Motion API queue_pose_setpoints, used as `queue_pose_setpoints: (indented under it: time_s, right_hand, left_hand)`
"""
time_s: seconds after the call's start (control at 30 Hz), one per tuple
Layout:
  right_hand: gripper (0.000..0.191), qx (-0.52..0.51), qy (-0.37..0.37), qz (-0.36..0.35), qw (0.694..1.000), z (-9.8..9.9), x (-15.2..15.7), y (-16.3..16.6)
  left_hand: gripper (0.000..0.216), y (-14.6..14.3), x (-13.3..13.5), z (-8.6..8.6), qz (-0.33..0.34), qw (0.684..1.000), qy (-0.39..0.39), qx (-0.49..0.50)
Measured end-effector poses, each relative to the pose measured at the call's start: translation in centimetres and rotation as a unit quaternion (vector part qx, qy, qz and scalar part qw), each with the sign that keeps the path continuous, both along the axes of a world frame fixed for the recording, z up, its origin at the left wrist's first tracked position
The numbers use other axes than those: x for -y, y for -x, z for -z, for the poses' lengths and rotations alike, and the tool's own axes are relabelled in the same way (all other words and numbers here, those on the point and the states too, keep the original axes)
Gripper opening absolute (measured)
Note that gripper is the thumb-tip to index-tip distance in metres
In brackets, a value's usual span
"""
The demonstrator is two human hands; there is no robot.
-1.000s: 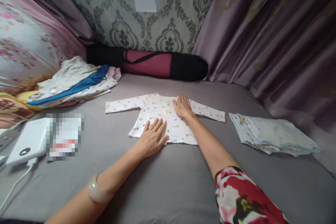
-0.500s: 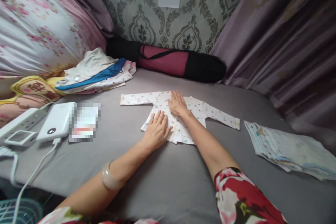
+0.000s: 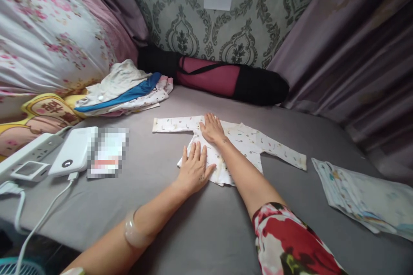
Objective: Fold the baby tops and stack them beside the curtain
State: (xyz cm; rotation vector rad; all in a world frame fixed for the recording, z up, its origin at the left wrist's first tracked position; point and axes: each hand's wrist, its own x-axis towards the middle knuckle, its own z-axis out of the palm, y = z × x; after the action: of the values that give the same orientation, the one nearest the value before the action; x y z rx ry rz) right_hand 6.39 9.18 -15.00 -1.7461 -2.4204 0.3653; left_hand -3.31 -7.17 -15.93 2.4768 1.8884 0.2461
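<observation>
A small white baby shirt with a coloured print [image 3: 245, 142] lies spread on the grey bed sheet [image 3: 200, 219], sleeves out to both sides. My left hand [image 3: 194, 167] lies flat on the shirt's lower left corner, fingers together and stretched out. Flat on the shirt's upper part, near the left shoulder, rests my right hand [image 3: 211, 128], with fingers extended. Neither hand grips anything. My left wrist wears a pale bangle [image 3: 134, 234].
A pile of unfolded clothes [image 3: 124, 92] lies at the back left by floral pillows. A stack of folded cloths [image 3: 364, 195] sits at the right. A white power bank [image 3: 74, 151], power strip and cable lie at the left. A rolled mat bag [image 3: 219, 78] lines the wall.
Both hands have slid leftwards over the shirt, and the camera has turned to the left. The shirt's body looks bunched more to the left under my hands.
</observation>
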Motion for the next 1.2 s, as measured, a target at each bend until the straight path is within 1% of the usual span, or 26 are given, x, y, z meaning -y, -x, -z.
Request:
queue_pose_setpoints:
  time_s: [0.1,0.2,0.33,0.47,0.53,0.6,0.7,0.77,0.83,0.93,1.03,1.1,1.2]
  right_hand:
    - [0.065,-0.005,0.012,-0.007,1.0,-0.6,0.3,0.3]
    - [0.065,-0.024,0.001,-0.029,0.999,-0.7,0.8,1.3]
    - [0.066,-0.048,0.006,-0.037,0.998,0.2,1.2,2.9]
    - [0.064,-0.064,-0.017,-0.029,0.997,1.0,1.0,3.3]
    - [0.063,-0.088,-0.013,-0.031,0.996,0.8,0.7,3.1]
    - [0.063,-0.128,0.008,-0.032,0.991,0.2,0.6,2.6]
    - [0.063,-0.18,0.016,-0.022,0.983,-1.1,1.6,0.6]
    - [0.062,-0.181,-0.004,-0.015,0.983,-1.8,3.7,-1.8]
    - [0.063,-0.155,-0.012,-0.014,0.988,-2.2,6.7,-4.9]
    - [0.064,-0.09,0.002,0.012,0.996,-2.2,11.4,-9.9]
    - [0.067,-0.035,0.012,0.04,0.999,-1.7,14.9,-13.8]
    - [0.068,-0.014,0.016,0.046,0.999,-1.3,16.3,-15.3]
    - [0.071,-0.006,0.015,0.055,0.998,-0.9,17.4,-16.0]
  left_hand:
    - [0.066,0.1,-0.1,-0.2,0.008,1.0,-0.029,0.003]
    - [0.067,0.2,-0.2,0.2,0.014,0.999,-0.045,0.004]
    - [0.073,0.3,-0.2,1.0,0.015,0.999,-0.037,-0.002]
    - [0.075,0.6,-0.2,0.8,0.023,0.999,-0.027,-0.014]
    - [0.074,0.7,-0.2,0.6,0.026,0.999,-0.024,-0.023]
    - [0.071,0.7,-0.3,0.4,0.026,0.999,-0.027,-0.025]
    - [0.068,0.8,-0.4,0.4,0.022,0.999,-0.041,-0.009]
    - [0.067,0.6,-0.4,0.3,0.029,0.998,-0.056,0.011]
    - [0.065,0.4,-0.3,0.2,0.056,0.996,-0.064,0.031]
    - [0.063,0.0,0.0,-0.1,0.124,0.99,-0.044,0.043]
    - [0.061,-0.3,0.3,-0.3,0.172,0.984,-0.014,0.035]
    - [0.059,-0.4,0.4,-0.3,0.181,0.983,0.004,0.027]
    - [0.06,-0.3,0.3,-0.5,0.182,0.983,0.036,0.012]
